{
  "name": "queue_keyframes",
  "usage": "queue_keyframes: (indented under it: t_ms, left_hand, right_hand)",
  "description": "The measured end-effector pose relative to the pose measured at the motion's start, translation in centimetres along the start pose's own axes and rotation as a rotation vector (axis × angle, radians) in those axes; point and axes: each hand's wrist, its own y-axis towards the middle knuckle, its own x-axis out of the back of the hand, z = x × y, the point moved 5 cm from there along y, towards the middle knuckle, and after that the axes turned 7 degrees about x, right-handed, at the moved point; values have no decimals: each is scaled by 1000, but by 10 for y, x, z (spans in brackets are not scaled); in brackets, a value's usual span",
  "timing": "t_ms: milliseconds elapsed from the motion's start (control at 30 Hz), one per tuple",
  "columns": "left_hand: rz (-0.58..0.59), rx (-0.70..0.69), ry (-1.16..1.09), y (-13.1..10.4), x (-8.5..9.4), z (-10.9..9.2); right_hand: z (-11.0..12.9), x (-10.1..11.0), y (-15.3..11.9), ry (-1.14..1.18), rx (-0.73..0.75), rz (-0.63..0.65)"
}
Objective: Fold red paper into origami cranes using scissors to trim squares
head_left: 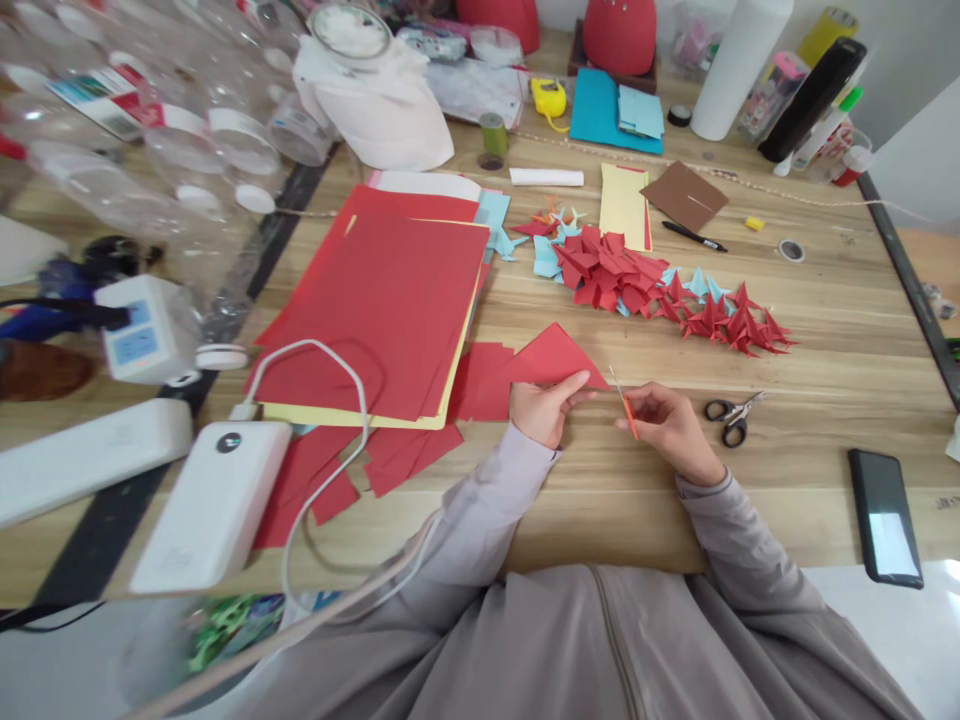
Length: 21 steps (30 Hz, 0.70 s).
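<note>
My left hand (546, 410) pinches the lower edge of a folded red paper triangle (553, 358), its thumb on top. In my right hand (673, 430) is a small orange-handled tool (628, 412), its thin metal tip pointing up beside the triangle's right corner. Whether it is a cutter or small scissors is too small to tell. Red paper pieces (484, 385) lie left of the triangle. Beyond it are folded red paper shapes (611, 270) and a few light blue ones (547, 260). Black-handled scissors (733, 418) rest right of my right hand.
A stack of red sheets (397, 310) lies at left, near a white power bank (214, 505) with a looping cable. Plastic bottles (180, 150) crowd the far left. A phone (886, 515) is at right. A brown square (684, 196) and a pen (694, 237) lie farther back.
</note>
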Motion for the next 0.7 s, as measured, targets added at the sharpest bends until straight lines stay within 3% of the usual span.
queue_keyframes:
  t_ms: [333,700]
  left_hand:
    - [104,-6,16,-2,-5,2]
    - [105,-5,48,-4,-6,1]
  right_hand:
    - [-7,1,-2,-119,26,36]
    - [-8,1,-2,-117,27,0]
